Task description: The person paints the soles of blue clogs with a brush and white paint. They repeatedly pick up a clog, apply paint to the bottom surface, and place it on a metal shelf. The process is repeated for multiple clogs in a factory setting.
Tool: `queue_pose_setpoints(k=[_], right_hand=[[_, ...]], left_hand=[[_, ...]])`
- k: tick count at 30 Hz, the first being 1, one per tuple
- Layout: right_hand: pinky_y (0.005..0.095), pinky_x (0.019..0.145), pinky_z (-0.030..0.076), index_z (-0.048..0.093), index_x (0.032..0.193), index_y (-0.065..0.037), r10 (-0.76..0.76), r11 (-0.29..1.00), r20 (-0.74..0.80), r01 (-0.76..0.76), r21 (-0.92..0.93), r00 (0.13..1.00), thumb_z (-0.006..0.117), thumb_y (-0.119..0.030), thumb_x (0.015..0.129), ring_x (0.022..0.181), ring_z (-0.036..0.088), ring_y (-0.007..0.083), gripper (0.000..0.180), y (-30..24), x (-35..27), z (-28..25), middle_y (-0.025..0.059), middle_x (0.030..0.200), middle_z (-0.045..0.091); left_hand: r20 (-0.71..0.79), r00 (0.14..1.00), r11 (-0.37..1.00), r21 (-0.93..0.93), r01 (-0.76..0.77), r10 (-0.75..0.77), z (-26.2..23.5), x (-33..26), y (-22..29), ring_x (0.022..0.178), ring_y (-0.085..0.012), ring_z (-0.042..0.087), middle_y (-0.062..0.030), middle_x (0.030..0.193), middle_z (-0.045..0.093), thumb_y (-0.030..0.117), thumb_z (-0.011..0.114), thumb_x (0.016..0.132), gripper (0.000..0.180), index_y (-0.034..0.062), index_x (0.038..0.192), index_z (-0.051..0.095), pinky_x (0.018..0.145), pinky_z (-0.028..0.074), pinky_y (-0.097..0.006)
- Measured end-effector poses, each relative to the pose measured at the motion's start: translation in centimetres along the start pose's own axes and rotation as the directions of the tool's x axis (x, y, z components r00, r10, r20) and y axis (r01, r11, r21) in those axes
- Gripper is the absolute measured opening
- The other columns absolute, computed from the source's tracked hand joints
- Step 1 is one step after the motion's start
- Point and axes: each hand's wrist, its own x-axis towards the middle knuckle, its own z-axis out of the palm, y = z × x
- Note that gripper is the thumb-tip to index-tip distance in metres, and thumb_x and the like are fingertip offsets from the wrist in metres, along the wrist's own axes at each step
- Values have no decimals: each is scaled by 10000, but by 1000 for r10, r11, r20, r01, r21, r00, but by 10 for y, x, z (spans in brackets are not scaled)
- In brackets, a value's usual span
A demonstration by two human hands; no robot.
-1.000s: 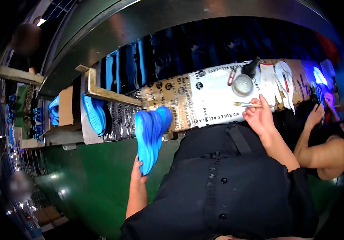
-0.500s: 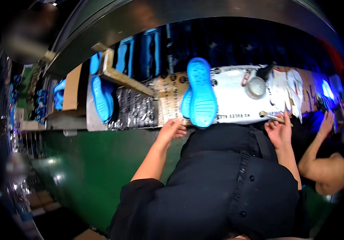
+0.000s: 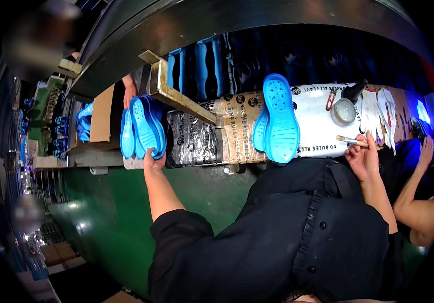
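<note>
My left hand [image 3: 155, 160] reaches out to the left, its thumb and fingers closed on the heel end of a blue shoe sole [image 3: 145, 118]. That sole overlaps other blue soles at the bench's left end. Held in the fingers of my right hand [image 3: 363, 160] is a small brush [image 3: 351, 141], its bristles pointing left. Between my hands, a blue sole with a holed forefoot [image 3: 281, 116] leans over another blue sole [image 3: 260, 132]. Beyond the brush sits a round cup [image 3: 343, 111] with pale contents, beside a dark bottle-like object [image 3: 354, 91].
Another person's hand [image 3: 129, 91] is at the far end of the left soles. A metal bracket [image 3: 179, 98] juts over the bench. Pale gloves [image 3: 386, 113] and a red cutter [image 3: 331, 99] lie at right. A co-worker's arm [image 3: 419, 194] is close on the right. A cardboard box [image 3: 102, 115] stands left.
My left hand has moved left from beside the middle soles to the left soles and gripped one. Another person's hand has appeared there with more soles. My right hand still holds the brush.
</note>
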Motion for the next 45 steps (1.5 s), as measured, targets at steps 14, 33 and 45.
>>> queue_pose_setpoints(k=[14, 33, 45], right_hand=[[293, 648, 444, 561, 812, -86, 57, 997, 9, -57, 53, 998, 477, -431, 942, 547, 429, 115, 378, 4, 11, -9, -7, 562, 418], [224, 668, 379, 623, 908, 1, -454, 886, -24, 449, -115, 891, 472, -403, 963, 686, 472, 87, 435, -52, 0, -91, 23, 766, 559], [292, 668, 454, 673, 805, -43, -557, 283, 370, 589, -757, 743, 556, -281, 920, 718, 579, 157, 290, -67, 91, -50, 54, 757, 629]], left_hand=[[352, 912, 912, 406, 55, -212, -67, -187, -129, 1181, -297, 475, -105, 1273, 469, 19, 511, 689, 713, 78, 1377, 333, 988, 417, -455], [662, 435, -250, 682, -687, 610, 129, -207, -178, 1000, -263, 517, -200, 1130, 503, 73, 595, 808, 478, -83, 1229, 430, 871, 429, -359], [819, 574, -365, 538, -760, 13, 218, -249, -231, 534, -282, 533, -123, 611, 540, 159, 587, 774, 234, -1, 924, 503, 554, 436, -389]])
